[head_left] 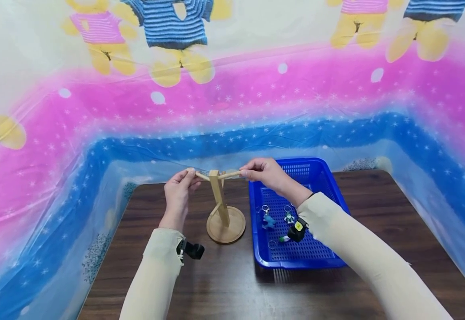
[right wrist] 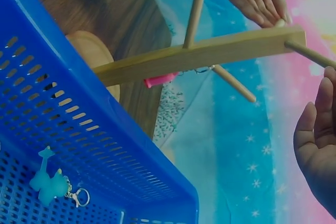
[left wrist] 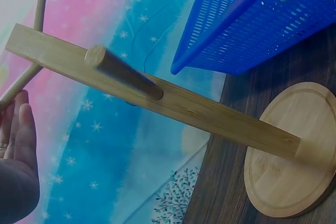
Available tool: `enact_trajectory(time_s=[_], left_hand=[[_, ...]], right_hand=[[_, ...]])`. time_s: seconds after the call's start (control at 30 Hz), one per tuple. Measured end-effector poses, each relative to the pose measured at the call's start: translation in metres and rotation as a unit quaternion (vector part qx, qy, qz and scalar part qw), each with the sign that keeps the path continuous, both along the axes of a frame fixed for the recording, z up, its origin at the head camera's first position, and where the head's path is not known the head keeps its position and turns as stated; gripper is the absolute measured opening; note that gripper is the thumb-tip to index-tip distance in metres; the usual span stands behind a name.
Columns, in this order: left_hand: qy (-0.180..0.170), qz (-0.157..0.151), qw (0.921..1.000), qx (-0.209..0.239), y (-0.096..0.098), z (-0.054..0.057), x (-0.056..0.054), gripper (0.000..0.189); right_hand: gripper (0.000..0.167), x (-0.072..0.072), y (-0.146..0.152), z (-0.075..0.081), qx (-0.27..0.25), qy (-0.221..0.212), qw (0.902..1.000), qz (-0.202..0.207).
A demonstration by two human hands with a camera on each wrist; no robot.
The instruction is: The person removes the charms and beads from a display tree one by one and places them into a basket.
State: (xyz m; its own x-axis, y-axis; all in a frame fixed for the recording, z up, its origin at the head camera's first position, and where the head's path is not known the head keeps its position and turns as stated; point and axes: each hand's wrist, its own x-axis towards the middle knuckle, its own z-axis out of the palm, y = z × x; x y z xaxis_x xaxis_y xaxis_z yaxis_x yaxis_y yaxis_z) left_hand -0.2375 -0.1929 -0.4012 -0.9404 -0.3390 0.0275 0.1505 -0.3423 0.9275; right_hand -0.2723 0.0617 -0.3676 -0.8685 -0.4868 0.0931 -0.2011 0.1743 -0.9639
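A wooden peg stand [head_left: 219, 195] with a square post stands upright on its round base [head_left: 234, 232] in the head view. My left hand [head_left: 178, 193] pinches the end of the upper left peg [head_left: 202, 176] between thumb and fingers. On the opposite side, my right hand [head_left: 270, 175] pinches the tip of the upper right peg [head_left: 229, 175]. Lower pegs [left wrist: 126, 74] jut from the post, the nearest one bare in the left wrist view. Behind the post, a pink keychain [right wrist: 160, 80] hangs by a metal ring near a slanting peg [right wrist: 234, 83], partly hidden.
Right of the stand sits a blue perforated basket [head_left: 258, 240], partly under my right forearm. Inside lie a blue animal keychain [head_left: 269, 221], a green and white figure keychain [head_left: 289, 217] and another ringed piece [head_left: 283, 238]. A printed curtain [head_left: 216, 106] surrounds the dark wooden table [head_left: 144, 266].
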Motion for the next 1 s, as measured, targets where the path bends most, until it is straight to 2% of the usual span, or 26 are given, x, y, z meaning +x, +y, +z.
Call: enact_trajectory(time_s=[0.13, 0.23, 0.4, 0.57, 0.73, 0.83, 1.0], left_hand=[[-0.012, -0.009, 0.9999, 0.002, 0.001, 0.003, -0.005, 0.013], [-0.022, -0.022, 0.9995, -0.007, 0.002, 0.004, -0.009, 0.007], [-0.04, -0.039, 0.9984, -0.008, 0.004, 0.007, -0.015, 0.012], [-0.056, -0.072, 0.9958, 0.001, 0.001, 0.011, -0.021, 0.014], [-0.076, -0.093, 0.9923, -0.028, -0.002, 0.016, -0.026, 0.019], [-0.086, -0.106, 0.9893, -0.052, -0.004, 0.018, -0.029, 0.009], [-0.103, -0.137, 0.9791, -0.11, -0.007, 0.021, -0.034, 0.046]], right_hand=[[0.02, 0.01, -0.001, 0.0, 0.005, 0.01, 0.9999, 0.004], [0.02, 0.016, -0.003, -0.002, -0.012, 0.009, 0.9999, 0.001], [0.01, 0.024, -0.008, -0.008, -0.064, -0.016, 0.9978, 0.006], [0.023, 0.032, -0.015, -0.013, -0.104, -0.036, 0.9938, 0.018], [0.008, 0.042, -0.025, -0.014, -0.116, -0.036, 0.9922, 0.025], [0.019, 0.048, -0.031, -0.014, -0.117, -0.032, 0.992, 0.034], [0.027, 0.056, -0.043, -0.017, -0.109, -0.027, 0.9931, 0.033]])
